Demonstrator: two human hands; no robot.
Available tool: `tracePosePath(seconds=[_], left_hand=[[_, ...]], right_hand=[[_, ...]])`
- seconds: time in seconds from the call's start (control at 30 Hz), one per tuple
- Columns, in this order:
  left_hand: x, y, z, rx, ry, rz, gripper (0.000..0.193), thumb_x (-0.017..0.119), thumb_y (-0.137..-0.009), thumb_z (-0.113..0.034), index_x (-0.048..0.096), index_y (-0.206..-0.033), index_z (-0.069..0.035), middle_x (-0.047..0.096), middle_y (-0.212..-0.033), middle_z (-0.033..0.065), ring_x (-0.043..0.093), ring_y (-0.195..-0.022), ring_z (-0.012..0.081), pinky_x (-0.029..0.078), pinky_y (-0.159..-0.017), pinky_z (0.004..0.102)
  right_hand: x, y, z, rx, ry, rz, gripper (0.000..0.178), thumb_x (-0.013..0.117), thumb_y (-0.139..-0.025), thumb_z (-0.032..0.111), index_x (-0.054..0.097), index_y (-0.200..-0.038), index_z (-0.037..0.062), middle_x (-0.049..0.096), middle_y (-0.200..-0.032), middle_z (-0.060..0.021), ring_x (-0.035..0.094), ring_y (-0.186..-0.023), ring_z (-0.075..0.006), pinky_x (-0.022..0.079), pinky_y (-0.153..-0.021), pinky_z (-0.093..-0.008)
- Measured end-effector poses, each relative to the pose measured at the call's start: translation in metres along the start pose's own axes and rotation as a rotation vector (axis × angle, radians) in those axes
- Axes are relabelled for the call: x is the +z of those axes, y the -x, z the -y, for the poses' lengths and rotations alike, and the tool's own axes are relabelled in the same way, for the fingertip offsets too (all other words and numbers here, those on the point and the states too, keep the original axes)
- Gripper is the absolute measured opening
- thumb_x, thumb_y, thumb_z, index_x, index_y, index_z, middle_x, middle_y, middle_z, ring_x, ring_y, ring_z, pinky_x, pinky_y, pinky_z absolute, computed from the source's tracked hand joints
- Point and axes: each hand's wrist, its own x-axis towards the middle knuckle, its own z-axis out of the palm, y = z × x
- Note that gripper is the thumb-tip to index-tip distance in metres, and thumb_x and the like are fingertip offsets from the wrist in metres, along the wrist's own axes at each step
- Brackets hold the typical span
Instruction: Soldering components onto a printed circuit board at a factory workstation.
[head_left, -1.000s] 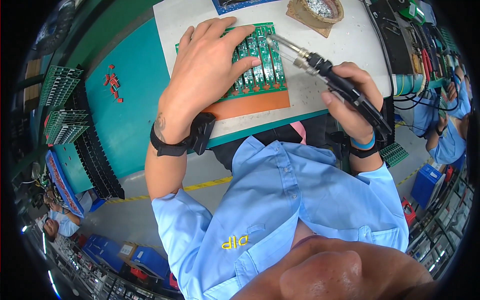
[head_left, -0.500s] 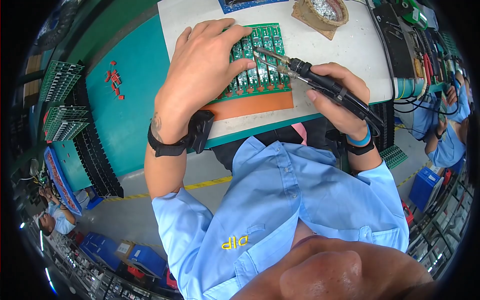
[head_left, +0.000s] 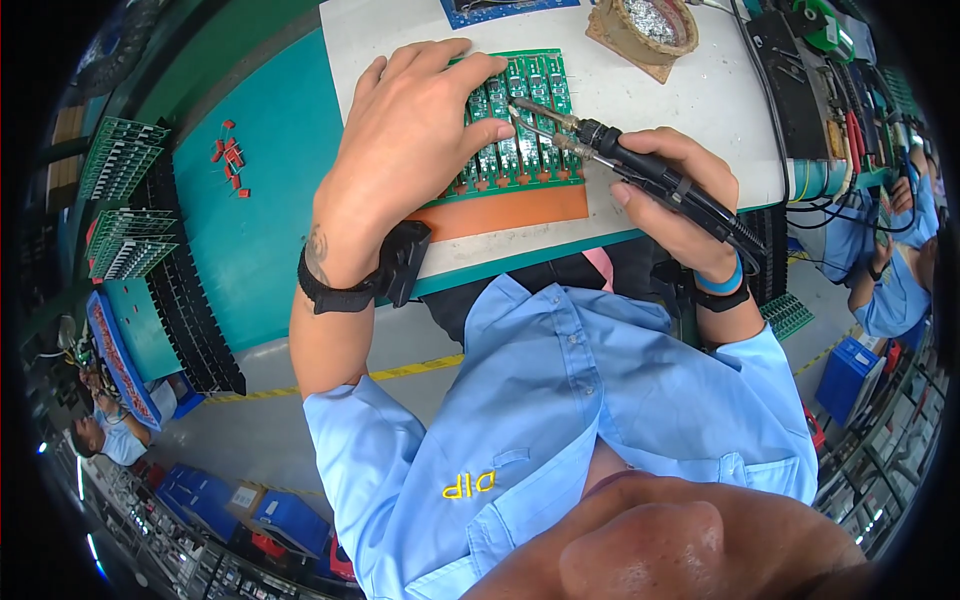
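A green circuit board panel (head_left: 545,130) lies on the white sheet, with an orange strip (head_left: 520,214) along its near side. My left hand (head_left: 415,120) rests over the panel's left part, fingers and thumb spread, the index fingertip and thumb on the board; the palm hides that end. A black soldering iron (head_left: 665,180) with a thin metal feed tube is wrapped in the fingers of my right hand (head_left: 690,170). Its tip touches or hovers just over the middle of the panel, near my left thumb; I cannot tell which.
A round pot of silvery scraps (head_left: 650,25) stands at the back right. Small red components (head_left: 232,155) lie on the green mat (head_left: 270,220). Upright board stacks (head_left: 125,160) stand in black racks at left. Tools and cables (head_left: 850,130) crowd the right; people sit at both sides.
Almost nothing differs. The panel and both hands appear shifted very slightly in the picture, and the iron's tip stays at about the same spot on the board.
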Motion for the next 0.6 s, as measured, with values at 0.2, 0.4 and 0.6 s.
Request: tracePosePath(seconds=[0.2, 0.4, 0.6], left_hand=[[0.000, -0.004, 0.001, 0.019, 0.007, -0.001, 0.051, 0.080, -0.083, -0.033, 0.068, -0.127, -0.012, 0.063, -0.136, 0.0151, 0.056, -0.127, 0.0350, 0.043, -0.108, 0.0464], [0.002, 0.005, 0.005, -0.051, 0.039, 0.040, 0.052, 0.078, -0.084, -0.038, 0.067, -0.129, -0.016, 0.061, -0.136, 0.0152, 0.052, -0.132, 0.0355, 0.039, -0.109, 0.0532], [-0.003, -0.005, -0.009, -0.129, -0.013, 0.158, 0.053, 0.077, -0.084, -0.043, 0.067, -0.131, -0.022, 0.063, -0.134, 0.0107, 0.052, -0.132, 0.0331, 0.035, -0.111, 0.0546]], right_hand=[[-0.002, 0.000, 0.002, 0.028, -0.010, -0.015, 0.042, 0.077, -0.079, -0.005, 0.064, -0.119, -0.0035, 0.069, -0.101, -0.0107, 0.066, -0.093, -0.0149, 0.051, -0.083, -0.0269], [-0.016, 0.014, 0.012, 0.042, 0.120, -0.148, 0.040, 0.078, -0.083, 0.001, 0.065, -0.120, -0.0025, 0.069, -0.108, -0.0102, 0.066, -0.095, -0.0162, 0.052, -0.086, -0.0293], [-0.033, 0.015, -0.039, 0.137, 0.087, -0.510, 0.048, 0.070, -0.094, 0.002, 0.051, -0.138, -0.0053, 0.068, -0.110, -0.0120, 0.064, -0.094, -0.0164, 0.051, -0.090, -0.0293]])
